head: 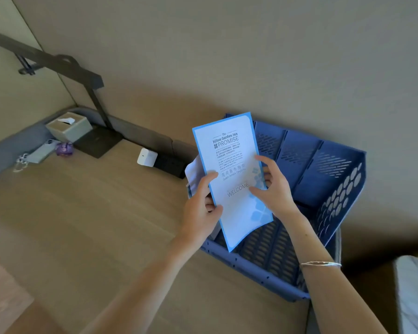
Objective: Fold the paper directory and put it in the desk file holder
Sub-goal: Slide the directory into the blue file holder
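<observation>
A tan desk [87, 225] fills the lower left and centre of the frame, running back to a beige wall; its near edge is cut off at the bottom. At centre right a blue desk file holder [333, 189] lies against the wall, its slotted dividers and perforated end wall visible, its near corner partly hidden by the person's right forearm. Above it, at frame centre, both hands hold the paper directory [229, 169], a blue-bordered white sheet printed "Hilton Garden Inn PROMISE" and "WELCOME", tilted upright over the holder with its lower tip just above the holder's slotted floor. Further pale panels peek out behind its left edge, mostly hidden. The left hand [200, 208] grips the left edge, thumb on the front, fingers curled behind. The right hand [275, 189] pinches the right edge with fingers spread, a thin bracelet [321, 263] on its wrist. At upper left a dark desk lamp [58, 66] leans over a grey tissue box [69, 128]. Smaller items sit nearby: a white charger [147, 157] plugged into a dark power strip, a phone [42, 150] with a key ring, and a small purple object [64, 148] too blurred to identify. Pale fabric is cut off at lower right.
</observation>
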Demonstrator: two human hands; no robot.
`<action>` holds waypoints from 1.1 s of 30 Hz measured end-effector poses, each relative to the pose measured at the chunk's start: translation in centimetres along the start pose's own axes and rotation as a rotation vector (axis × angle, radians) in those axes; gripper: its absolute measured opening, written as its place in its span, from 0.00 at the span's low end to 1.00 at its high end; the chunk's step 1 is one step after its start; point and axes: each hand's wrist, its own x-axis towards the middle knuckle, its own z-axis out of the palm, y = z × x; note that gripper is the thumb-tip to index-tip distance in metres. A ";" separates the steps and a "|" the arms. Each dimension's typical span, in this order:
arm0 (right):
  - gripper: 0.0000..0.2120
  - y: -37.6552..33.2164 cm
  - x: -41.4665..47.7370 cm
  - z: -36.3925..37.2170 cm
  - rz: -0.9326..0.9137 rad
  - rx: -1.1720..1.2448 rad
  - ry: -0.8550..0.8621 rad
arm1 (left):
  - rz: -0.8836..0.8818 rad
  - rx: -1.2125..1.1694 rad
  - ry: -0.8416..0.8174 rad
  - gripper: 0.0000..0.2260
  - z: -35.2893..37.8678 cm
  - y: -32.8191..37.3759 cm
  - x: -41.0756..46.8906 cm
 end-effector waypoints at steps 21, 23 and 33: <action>0.39 6.3 4.2 3.3 0.043 0.066 -0.181 | 0.002 0.236 0.188 0.33 3.6 -6.6 1.4; 0.40 7.0 4.3 3.5 0.056 0.073 -0.204 | -0.024 0.245 0.172 0.32 3.8 -7.2 1.4; 0.49 8.6 4.8 4.5 0.039 -0.039 -0.294 | -0.083 0.286 0.219 0.33 4.2 -8.4 1.3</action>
